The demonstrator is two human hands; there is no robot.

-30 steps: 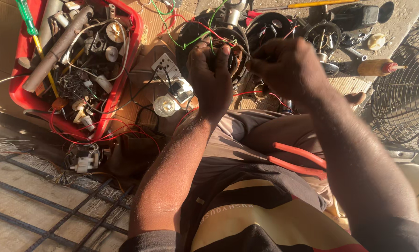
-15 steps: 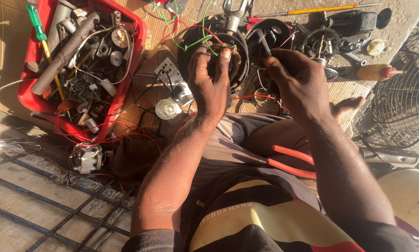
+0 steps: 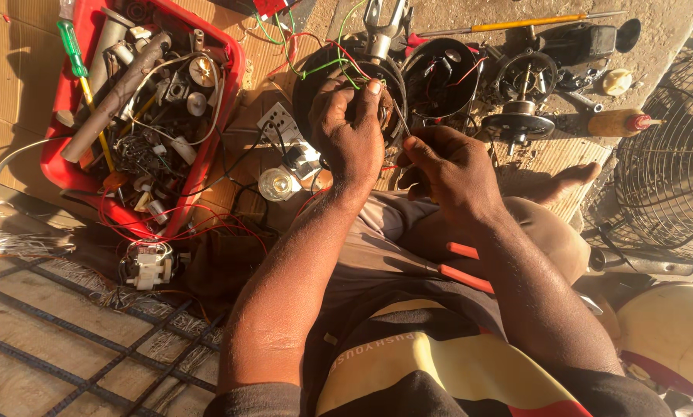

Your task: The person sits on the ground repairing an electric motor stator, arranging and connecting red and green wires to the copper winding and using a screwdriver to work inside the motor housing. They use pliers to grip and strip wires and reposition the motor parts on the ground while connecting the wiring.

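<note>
My left hand grips the rim of a round black fan motor that has green and red wires looping over it. My right hand sits just right of the motor and pinches a thin metal tool whose tip points into the motor. Orange-handled pliers lie across my lap, under my right forearm.
A red tray of tools and spare parts stands at the left, with a green-handled screwdriver in it. Black motor housings, a yellow screwdriver and a wire fan guard lie at the right. A small white motor sits by the wooden floor.
Both hands have shifted lower and closer together over the motor. My right hand now shows the thin tool pointing into the motor.
</note>
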